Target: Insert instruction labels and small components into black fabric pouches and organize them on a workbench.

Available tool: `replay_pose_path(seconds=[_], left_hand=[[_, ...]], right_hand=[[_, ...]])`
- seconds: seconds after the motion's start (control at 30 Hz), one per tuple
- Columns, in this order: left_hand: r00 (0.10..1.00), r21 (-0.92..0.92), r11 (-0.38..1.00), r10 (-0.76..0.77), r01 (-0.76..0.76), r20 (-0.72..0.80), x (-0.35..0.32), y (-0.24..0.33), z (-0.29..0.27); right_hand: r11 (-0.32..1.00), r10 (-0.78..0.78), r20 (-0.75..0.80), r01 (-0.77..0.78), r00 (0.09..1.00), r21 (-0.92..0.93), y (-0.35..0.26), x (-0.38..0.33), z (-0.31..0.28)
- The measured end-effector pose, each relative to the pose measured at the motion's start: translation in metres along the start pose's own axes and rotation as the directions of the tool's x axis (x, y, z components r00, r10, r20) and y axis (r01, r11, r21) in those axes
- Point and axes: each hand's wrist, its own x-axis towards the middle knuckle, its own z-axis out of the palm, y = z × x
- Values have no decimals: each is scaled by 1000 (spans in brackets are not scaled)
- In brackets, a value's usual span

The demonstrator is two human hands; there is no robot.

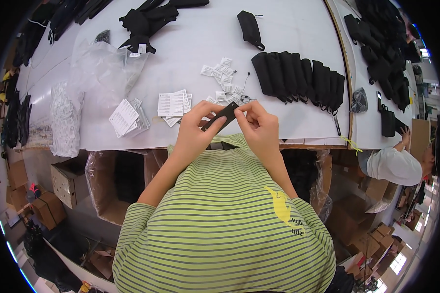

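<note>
A narrow black hang tag [226,117] with a small hole at its upper end is held just over the table's front edge. My left hand [196,128] is closed on it, thumb on top and fingers beneath. At the holed end, my right hand [260,123] pinches what looks like a thin black tag string [245,99]. The fingertips partly hide it. Just beyond the hands lie several small white labels [222,71] and more thin black strings. White printed cards [172,104] are stacked to the left of my left hand.
A row of black fabric pouches [298,75] lies to the right, with one pouch [250,29] apart behind it. At left are clear plastic bags [102,68], bagged cards [127,117] and black fabric pieces [149,22]. Another person [395,166] works at the far right.
</note>
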Motion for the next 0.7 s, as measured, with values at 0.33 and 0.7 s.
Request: replay_pose_path(seconds=[0.33, 0.7], left_hand=[[991, 181, 975, 133, -127, -19, -3, 5, 1], [938, -288, 914, -204, 285, 279, 11, -14, -13]], right_hand=[[999, -17, -26, 16, 1000, -44, 5, -1, 7], [733, 284, 466, -503, 838, 458, 28, 9, -7]])
